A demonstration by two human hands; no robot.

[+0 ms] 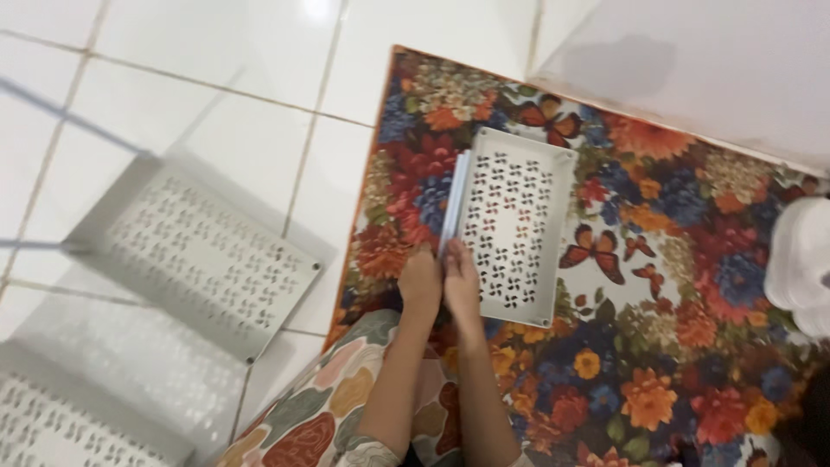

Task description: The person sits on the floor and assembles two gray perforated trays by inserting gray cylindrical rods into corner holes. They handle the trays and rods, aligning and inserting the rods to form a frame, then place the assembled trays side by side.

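The white perforated plastic panel [516, 227], a flat rectangle pierced with pinwheel-shaped cut-outs, lies on the floral rug with butterflies [674, 346], and a second thin white panel [455, 203] stands on edge along its left side. The left hand [420, 284] and the right hand [462, 282] sit close together at the near end of that upright piece, fingers curled around its lower edge in what looks like a pinching hold, though how tightly they close cannot be told from above. To seat such an edge well, it seems wise to keep the upright piece square to the flat one, line up its bottom edge with the rim, and press evenly along the length rather than at one corner, since thin plastic may flex or skew. More perforated white panels [203, 259] rest on the white tiled floor [259, 69] to the left, well apart from the hands.
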